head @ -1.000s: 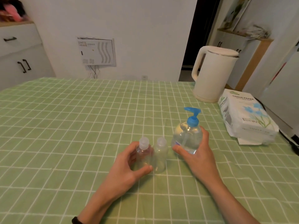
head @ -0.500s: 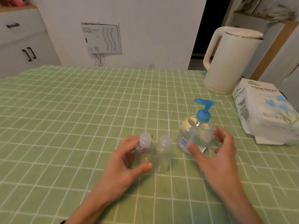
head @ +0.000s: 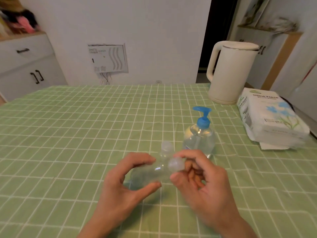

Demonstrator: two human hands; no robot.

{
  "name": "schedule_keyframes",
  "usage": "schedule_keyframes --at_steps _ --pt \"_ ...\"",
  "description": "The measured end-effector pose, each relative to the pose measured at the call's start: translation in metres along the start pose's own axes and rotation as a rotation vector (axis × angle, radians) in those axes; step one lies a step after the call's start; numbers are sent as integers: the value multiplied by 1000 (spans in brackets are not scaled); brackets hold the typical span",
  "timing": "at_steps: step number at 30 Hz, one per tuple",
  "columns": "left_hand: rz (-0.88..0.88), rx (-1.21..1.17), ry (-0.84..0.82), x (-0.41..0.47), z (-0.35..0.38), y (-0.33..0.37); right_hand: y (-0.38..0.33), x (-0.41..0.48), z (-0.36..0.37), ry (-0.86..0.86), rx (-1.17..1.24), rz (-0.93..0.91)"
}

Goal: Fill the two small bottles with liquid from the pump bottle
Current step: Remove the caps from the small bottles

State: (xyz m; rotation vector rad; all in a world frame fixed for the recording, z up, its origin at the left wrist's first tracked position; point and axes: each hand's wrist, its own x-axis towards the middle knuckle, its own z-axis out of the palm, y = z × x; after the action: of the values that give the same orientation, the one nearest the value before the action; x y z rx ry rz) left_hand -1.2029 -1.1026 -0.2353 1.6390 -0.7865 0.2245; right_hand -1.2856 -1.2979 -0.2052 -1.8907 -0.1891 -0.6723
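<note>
Uncapping the first of two small bottles, before any filling.

Nearest, the left hand [head: 123, 182] closes its grip round the first small bottle [head: 151, 172], tipped sideways above the tabletop [head: 68, 134]. This presents its cap [head: 175, 164] to the right hand [head: 202, 182], whose grip pinches it, probably to twist it off. Just behind stands the second small bottle [head: 166, 148], upright and capped. Beyond is one pump bottle [head: 199, 136], untouched but near. Farthest are one kettle [head: 229, 73] and one tissue pack [head: 271, 117].
</note>
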Motion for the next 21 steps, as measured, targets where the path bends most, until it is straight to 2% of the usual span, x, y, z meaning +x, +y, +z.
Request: schedule_keyframes --at_steps 4,12,21 --pt "0 33 -33 -2 0 10 0 2 -2 47 -4 7" --pt "-161 -28 -85 1 -16 14 -1 6 -10 -126 -34 -25" --pt "-174 2 -139 3 -21 7 5 6 -15 -105 24 83"
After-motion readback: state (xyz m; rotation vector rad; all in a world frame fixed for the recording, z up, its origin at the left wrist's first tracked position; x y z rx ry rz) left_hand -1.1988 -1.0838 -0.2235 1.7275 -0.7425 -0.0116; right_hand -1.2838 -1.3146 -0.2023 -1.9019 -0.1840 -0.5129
